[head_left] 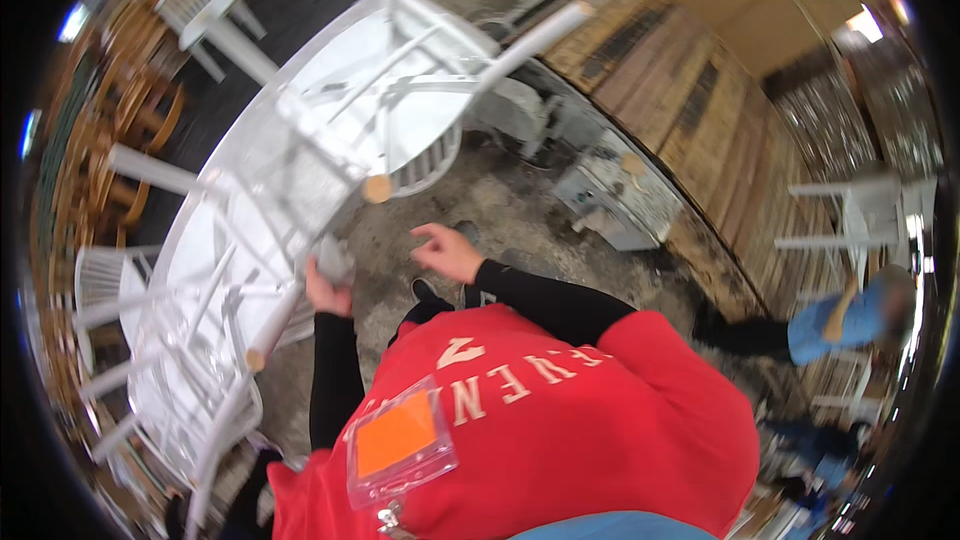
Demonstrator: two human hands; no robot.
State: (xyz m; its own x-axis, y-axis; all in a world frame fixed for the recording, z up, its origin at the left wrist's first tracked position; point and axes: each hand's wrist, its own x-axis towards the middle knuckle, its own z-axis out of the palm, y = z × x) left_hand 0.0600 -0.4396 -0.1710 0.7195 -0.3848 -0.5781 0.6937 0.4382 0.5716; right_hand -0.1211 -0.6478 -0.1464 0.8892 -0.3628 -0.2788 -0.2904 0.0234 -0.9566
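Note:
My left hand is closed on a crumpled whitish wad, perhaps cloth or paper, beside the edge of a white table. My right hand hovers over the floor in front of me, with the index finger stretched out, the others loosely bent and nothing visible in it. Past my hands an upturned white chair rests on the table, its legs pointing up and ending in bare wood tips. More upturned white chairs crowd the table's near left part.
A dusty metal box stands on the stained floor beside a wooden plank platform. White chairs stand beyond the table, with brown wooden chairs stacked at far left. A person in blue works near white chairs at right.

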